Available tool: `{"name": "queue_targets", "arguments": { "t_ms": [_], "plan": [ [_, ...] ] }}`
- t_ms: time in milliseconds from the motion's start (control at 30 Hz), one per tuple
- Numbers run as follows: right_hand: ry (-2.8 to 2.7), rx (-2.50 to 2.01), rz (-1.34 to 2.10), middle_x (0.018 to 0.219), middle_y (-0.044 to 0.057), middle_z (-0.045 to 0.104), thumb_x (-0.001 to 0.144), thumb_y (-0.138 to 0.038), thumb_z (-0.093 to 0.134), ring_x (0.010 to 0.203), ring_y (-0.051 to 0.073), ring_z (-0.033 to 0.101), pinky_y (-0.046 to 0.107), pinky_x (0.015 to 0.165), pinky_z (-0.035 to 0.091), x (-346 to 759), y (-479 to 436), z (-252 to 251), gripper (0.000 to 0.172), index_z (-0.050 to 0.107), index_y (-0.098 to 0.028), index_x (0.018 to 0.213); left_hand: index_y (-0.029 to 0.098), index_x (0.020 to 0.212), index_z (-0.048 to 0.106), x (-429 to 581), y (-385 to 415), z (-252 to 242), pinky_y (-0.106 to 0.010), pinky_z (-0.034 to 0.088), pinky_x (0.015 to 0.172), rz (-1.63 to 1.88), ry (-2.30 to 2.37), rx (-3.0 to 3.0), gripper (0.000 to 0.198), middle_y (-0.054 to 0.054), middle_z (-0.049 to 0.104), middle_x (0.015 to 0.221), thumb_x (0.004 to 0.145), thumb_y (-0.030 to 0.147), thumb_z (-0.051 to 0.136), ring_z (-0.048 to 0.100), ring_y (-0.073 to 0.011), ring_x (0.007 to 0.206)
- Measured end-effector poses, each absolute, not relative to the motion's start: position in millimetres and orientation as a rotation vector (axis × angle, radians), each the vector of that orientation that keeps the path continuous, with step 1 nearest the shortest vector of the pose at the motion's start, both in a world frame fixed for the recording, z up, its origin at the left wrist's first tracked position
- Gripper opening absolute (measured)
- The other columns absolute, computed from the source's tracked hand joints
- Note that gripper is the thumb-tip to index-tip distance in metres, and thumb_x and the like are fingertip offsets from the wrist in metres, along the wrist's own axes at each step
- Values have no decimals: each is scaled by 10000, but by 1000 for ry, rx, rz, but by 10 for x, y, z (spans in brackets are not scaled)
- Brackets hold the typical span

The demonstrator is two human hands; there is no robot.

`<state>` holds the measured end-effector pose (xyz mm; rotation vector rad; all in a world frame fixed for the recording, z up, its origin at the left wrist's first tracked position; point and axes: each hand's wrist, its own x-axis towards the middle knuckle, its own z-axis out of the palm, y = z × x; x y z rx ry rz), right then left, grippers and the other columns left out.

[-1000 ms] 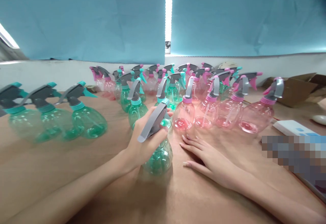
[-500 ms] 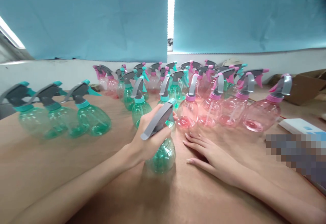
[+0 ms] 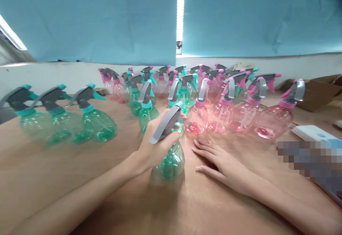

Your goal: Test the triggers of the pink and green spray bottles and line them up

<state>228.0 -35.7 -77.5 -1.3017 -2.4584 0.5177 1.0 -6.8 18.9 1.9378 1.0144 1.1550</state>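
My left hand [image 3: 153, 144] is wrapped round the neck of a green spray bottle [image 3: 171, 165] with a grey and teal trigger head. The bottle stands upright on the brown table [image 3: 197, 206], and my fingers partly hide its neck and trigger. To its right my right hand [image 3: 217, 162] lies flat on the table, fingers stretched out and holding nothing. Just beyond those fingertips stands a pink spray bottle [image 3: 196, 121], first in a row of pink ones. Another green spray bottle [image 3: 147, 115] is right behind my left hand.
Three green spray bottles [image 3: 98, 124] stand in a row at the left. Several green and pink ones crowd the back. At the right are a white and blue box [image 3: 315, 135] and an open cardboard box [image 3: 317, 92]. Blue blinds [image 3: 107, 21] hang behind.
The held bottle's spray head has shifted slightly right and turned a little more upright in my left hand. My right hand rests in the same spot.
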Motion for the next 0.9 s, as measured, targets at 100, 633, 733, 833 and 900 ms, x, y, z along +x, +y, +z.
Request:
{"name": "queue_targets", "arguments": {
  "t_ms": [100, 633, 733, 833, 900],
  "plan": [
    [-2458, -1292, 515, 1536, 117, 392, 954, -595, 456, 1432, 313, 327, 555, 1165, 280, 2282, -355, -782, 630, 492, -189, 1433, 201, 1041, 592, 24, -69, 164, -293, 484, 673, 1180, 1003, 1944, 307, -12, 616, 880, 740, 189, 538, 532, -138, 676],
    [-2431, -1268, 502, 1529, 94, 410, 952, -569, 487, 1421, 311, 351, 550, 1159, 294, 2293, -350, -808, 584, 495, -237, 1432, 205, 1073, 606, 23, -50, 124, -290, 474, 620, 1192, 968, 1972, 318, -37, 687, 989, 761, 182, 548, 566, -133, 644],
    [-2444, -1271, 504, 1536, 101, 395, 955, -574, 475, 1426, 309, 340, 552, 1161, 288, 2294, -350, -804, 596, 492, -220, 1433, 204, 1071, 604, 25, -57, 130, -295, 467, 627, 1195, 968, 1971, 310, -37, 677, 1009, 766, 192, 546, 572, -134, 659],
    [-2457, -1273, 501, 1538, 107, 390, 957, -578, 466, 1430, 307, 333, 549, 1164, 286, 2296, -351, -796, 607, 492, -203, 1433, 199, 1070, 592, 26, -62, 133, -298, 461, 645, 1190, 979, 1964, 299, -39, 680, 1017, 775, 199, 544, 599, -153, 724],
    [-2446, -1272, 501, 1532, 101, 403, 954, -573, 477, 1426, 309, 340, 551, 1162, 289, 2297, -355, -793, 596, 494, -217, 1433, 195, 1069, 587, 28, -61, 129, -302, 459, 659, 1193, 990, 1964, 296, -43, 688, 1026, 776, 199, 544, 612, -171, 777]
  ]
}}
